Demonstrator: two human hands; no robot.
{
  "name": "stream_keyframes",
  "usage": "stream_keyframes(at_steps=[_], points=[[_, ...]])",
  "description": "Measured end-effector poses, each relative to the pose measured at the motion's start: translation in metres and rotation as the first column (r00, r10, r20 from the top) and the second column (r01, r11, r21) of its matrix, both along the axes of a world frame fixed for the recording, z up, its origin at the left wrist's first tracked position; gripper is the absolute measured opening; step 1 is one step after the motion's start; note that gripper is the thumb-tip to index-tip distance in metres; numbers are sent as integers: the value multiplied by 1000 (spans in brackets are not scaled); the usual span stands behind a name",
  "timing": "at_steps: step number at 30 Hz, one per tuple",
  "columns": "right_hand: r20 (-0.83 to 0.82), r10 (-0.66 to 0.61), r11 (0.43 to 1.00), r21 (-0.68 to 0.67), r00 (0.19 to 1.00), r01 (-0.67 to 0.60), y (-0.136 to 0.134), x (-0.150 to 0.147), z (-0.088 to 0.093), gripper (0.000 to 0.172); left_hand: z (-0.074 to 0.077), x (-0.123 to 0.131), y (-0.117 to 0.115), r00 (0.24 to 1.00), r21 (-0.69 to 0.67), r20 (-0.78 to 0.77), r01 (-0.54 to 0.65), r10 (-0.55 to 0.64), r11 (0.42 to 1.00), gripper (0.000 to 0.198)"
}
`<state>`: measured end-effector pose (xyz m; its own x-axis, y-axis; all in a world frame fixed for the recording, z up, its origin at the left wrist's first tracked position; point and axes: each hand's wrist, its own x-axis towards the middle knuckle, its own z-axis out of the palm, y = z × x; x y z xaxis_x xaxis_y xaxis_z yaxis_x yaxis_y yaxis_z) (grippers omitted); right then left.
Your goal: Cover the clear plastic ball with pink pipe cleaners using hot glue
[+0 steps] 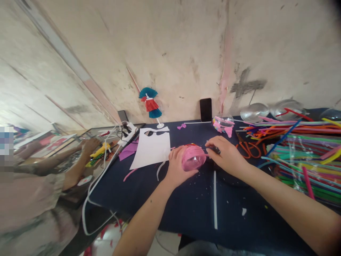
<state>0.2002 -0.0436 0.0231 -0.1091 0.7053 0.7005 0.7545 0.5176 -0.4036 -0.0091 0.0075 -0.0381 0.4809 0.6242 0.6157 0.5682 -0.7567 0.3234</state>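
Observation:
My left hand (177,165) is wrapped around a clear, rounded plastic shell (194,164) whose upper side is covered by rows of fuzzy pink pipe cleaner (192,152). Some red shows along its top edge. Just right of the shell, my right hand (226,154) has its fingers curled, with a short pink pipe cleaner end running from the shell to its fingertips. The grip itself is partly hidden. A white sheet of paper (151,149) lies left of my left hand, with dark sunglasses (156,133) at its top.
Bundles of coloured pipe cleaners (306,160) fill the right side. Behind are clear plastic shells (254,112), a pink-decorated shell (223,125) and a phone (206,109) against the wall. A white strip (215,201) lies in front. A co-worker's hand (90,145) is at left, beyond a power strip (129,133).

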Motion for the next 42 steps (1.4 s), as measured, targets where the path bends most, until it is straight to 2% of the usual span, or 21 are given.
stream_keyframes(at_steps=[6, 13, 16, 19, 22, 24, 26, 28, 30, 32, 36, 39, 42], points=[[221, -34, 994, 108, 975, 10, 2, 0, -6, 7, -1, -2, 1, 997, 8, 71, -15, 14, 1000, 92], [283, -23, 996, 91, 959, -3, 1, -2, -11, 8, 2, 0, -1, 990, 25, 142, -13, 9, 1000, 89], [213, -43, 986, 166, 976, 7, 1, 0, -6, 8, 3, 0, -3, 981, -15, 195, -10, 13, 1000, 87], [57, -76, 962, 266, 996, 58, -7, 2, 9, 10, 3, 0, -3, 964, -81, 261, -27, 47, 996, 86], [-26, -38, 954, 297, 999, 44, -21, -1, 22, 11, 1, -1, -3, 945, -134, 313, -55, 95, 989, 85], [-9, 24, 971, 239, 1000, -21, -27, -7, 23, 11, 1, 0, -2, 933, -154, 339, -76, 125, 985, 83], [10, 53, 994, 93, 999, -53, -28, -13, 17, 12, 1, 1, -2, 926, -156, 349, -95, 145, 983, 82], [14, -9, 994, -109, 1000, 10, -22, -17, 4, 10, 1, 1, -3, 926, -146, 347, -105, 150, 984, 84], [15, -107, 956, -274, 994, 107, -13, -18, -9, 7, 1, 2, -3, 928, -139, 340, -107, 149, 985, 86], [-24, -152, 924, -358, 988, 133, -3, -16, -21, 7, 0, 2, -3, 928, -142, 341, -109, 152, 984, 88], [-161, -92, 911, -412, 983, 17, 8, -12, -32, 16, 0, 1, -3, 920, -163, 355, -115, 168, 980, 90], [-153, -81, 946, -322, 985, 28, 6, -11, -31, 12, 1, 2, -4, 919, -161, 358, -112, 164, 981, 88], [-48, -57, 998, -17, 997, 56, -1, -11, -23, 11, 3, 4, -5, 930, -123, 339, -103, 140, 987, 85]])
